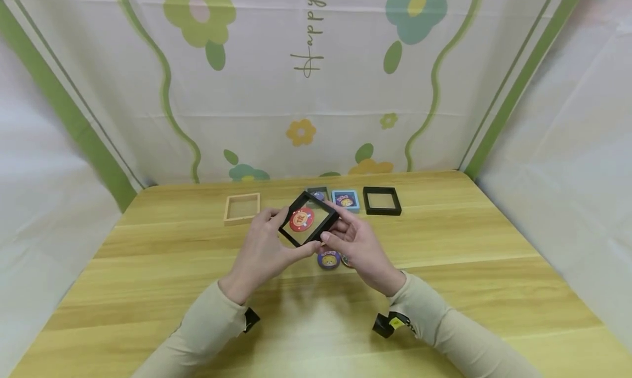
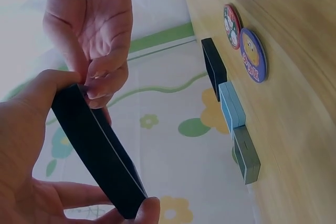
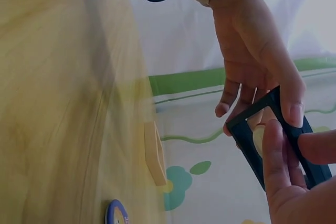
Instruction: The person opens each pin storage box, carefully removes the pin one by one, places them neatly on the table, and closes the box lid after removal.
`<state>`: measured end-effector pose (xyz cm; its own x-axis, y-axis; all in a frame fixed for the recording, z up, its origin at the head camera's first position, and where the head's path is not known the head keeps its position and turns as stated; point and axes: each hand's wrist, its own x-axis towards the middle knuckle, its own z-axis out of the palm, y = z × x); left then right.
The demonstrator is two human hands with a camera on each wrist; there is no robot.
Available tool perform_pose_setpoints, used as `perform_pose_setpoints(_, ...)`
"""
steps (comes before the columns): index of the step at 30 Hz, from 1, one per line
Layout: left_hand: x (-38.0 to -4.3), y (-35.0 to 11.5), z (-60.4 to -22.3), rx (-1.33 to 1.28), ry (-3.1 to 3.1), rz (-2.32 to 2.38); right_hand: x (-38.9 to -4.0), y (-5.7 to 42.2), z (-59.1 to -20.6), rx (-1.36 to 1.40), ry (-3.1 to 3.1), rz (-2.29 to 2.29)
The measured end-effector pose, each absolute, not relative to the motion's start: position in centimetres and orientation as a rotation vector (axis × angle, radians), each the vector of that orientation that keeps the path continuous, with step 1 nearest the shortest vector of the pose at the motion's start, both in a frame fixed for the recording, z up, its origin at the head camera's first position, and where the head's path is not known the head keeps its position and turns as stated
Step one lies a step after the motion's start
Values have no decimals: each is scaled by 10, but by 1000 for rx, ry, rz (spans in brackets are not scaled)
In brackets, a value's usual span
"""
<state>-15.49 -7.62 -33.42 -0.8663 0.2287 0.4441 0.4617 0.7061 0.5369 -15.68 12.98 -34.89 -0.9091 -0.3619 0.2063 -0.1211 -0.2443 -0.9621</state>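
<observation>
Both hands hold a black square display frame point(image 1: 323, 229) above the table, tilted, with a red round badge point(image 1: 302, 219) showing in its clear window. My left hand point(image 1: 264, 252) grips the left and near edges, thumb along the near side. On the opposite side, my right hand point(image 1: 362, 249) pinches the right edge between thumb and fingers. In the left wrist view the frame point(image 2: 100, 150) appears edge-on. Below the right hand lies a purple round badge point(image 1: 328, 260) with a yellow character. Another round badge point(image 2: 232, 26) beside it is partly hidden by that hand in the head view.
Along the back of the wooden table point(image 1: 163, 268) lie a light wood frame point(image 1: 226, 209), a grey-green frame point(image 2: 252, 156), a light blue frame point(image 1: 351, 208) with a badge, and another black frame point(image 1: 383, 212). A flowered cloth point(image 1: 247, 92) hangs behind.
</observation>
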Motion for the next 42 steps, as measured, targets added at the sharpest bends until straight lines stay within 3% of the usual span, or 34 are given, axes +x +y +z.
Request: perform_pose_setpoints(42,-153,-73,-339,-529,-2586,-944,-145,114,-357,-501,1705,-2497)
